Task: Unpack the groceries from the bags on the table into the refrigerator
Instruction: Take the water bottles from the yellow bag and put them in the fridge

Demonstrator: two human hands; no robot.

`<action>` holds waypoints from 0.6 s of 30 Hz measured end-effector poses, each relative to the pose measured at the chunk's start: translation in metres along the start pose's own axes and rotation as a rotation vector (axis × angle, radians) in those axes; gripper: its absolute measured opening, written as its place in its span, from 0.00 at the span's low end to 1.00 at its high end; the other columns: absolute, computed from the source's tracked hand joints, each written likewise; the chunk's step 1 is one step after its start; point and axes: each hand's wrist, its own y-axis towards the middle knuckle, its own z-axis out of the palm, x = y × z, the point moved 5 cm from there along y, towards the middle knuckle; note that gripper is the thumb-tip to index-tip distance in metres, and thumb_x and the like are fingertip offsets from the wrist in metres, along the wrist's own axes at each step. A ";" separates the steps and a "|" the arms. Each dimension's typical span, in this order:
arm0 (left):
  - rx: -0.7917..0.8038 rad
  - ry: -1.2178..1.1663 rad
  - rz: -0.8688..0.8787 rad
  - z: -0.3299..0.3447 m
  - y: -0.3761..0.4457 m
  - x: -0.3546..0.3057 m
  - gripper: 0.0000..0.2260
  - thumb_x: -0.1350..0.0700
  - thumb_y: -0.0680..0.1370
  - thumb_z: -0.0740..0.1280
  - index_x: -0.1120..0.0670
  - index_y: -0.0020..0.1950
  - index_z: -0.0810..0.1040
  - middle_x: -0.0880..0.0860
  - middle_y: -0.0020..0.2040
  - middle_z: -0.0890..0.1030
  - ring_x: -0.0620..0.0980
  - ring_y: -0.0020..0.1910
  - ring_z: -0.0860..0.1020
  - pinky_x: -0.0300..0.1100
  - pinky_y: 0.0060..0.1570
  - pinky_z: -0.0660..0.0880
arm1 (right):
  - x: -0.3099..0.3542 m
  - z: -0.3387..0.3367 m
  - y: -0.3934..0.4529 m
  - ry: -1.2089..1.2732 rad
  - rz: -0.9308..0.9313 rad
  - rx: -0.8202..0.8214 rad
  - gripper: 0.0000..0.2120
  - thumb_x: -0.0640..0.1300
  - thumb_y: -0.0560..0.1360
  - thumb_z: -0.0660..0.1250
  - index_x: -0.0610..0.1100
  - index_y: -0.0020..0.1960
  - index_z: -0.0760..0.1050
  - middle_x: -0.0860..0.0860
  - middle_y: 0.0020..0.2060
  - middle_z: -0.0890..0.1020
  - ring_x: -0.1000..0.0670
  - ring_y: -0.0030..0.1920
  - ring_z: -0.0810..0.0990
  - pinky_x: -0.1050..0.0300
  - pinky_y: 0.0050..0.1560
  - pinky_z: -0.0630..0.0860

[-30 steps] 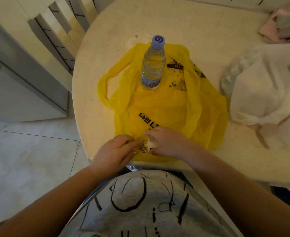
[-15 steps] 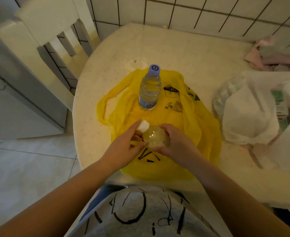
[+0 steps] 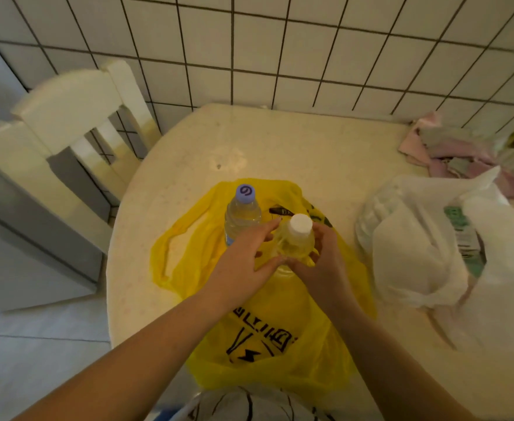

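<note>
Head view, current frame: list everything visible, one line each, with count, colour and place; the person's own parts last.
Clear plastic water bottle with purple cap: one, upright on the yellow bag.
Small clear bottle with white cap: one, held over the yellow bag.
Flat yellow plastic bag: one, table centre.
White plastic bags: two or so, holding groceries, table right.
Pink and grey cloths: a pile, far right corner.
Cream round table: one, against the tiled wall.
White wooden chair: one, left.
Left hand: touches the small bottle.
Right hand: grip on the small bottle.
</note>
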 end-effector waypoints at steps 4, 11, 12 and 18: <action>-0.022 -0.025 -0.100 -0.005 -0.004 0.022 0.24 0.50 0.75 0.68 0.44 0.69 0.66 0.40 0.61 0.73 0.37 0.60 0.71 0.40 0.57 0.74 | -0.015 0.002 0.010 0.008 0.043 -0.007 0.33 0.42 0.65 0.78 0.61 0.60 0.62 0.60 0.57 0.73 0.57 0.59 0.74 0.54 0.59 0.75; -0.194 0.040 -0.285 -0.020 -0.016 0.071 0.14 0.50 0.73 0.70 0.40 0.54 0.71 0.43 0.53 0.74 0.42 0.57 0.74 0.39 0.50 0.75 | -0.026 0.005 0.017 0.014 0.066 0.017 0.33 0.48 0.65 0.77 0.59 0.63 0.63 0.58 0.60 0.72 0.55 0.61 0.73 0.51 0.60 0.75; -0.258 0.071 -0.315 -0.023 -0.017 0.077 0.16 0.48 0.72 0.71 0.45 0.56 0.70 0.44 0.55 0.72 0.43 0.58 0.73 0.42 0.51 0.75 | -0.026 0.007 0.017 0.007 0.063 0.021 0.33 0.52 0.65 0.76 0.60 0.64 0.62 0.59 0.61 0.71 0.55 0.63 0.72 0.50 0.61 0.75; -0.253 -0.062 -0.325 -0.023 0.012 0.078 0.40 0.48 0.68 0.74 0.47 0.74 0.56 0.41 0.67 0.61 0.42 0.69 0.63 0.46 0.65 0.68 | -0.026 0.015 0.022 -0.012 0.054 0.040 0.35 0.60 0.63 0.72 0.68 0.66 0.59 0.58 0.64 0.69 0.54 0.66 0.69 0.45 0.61 0.74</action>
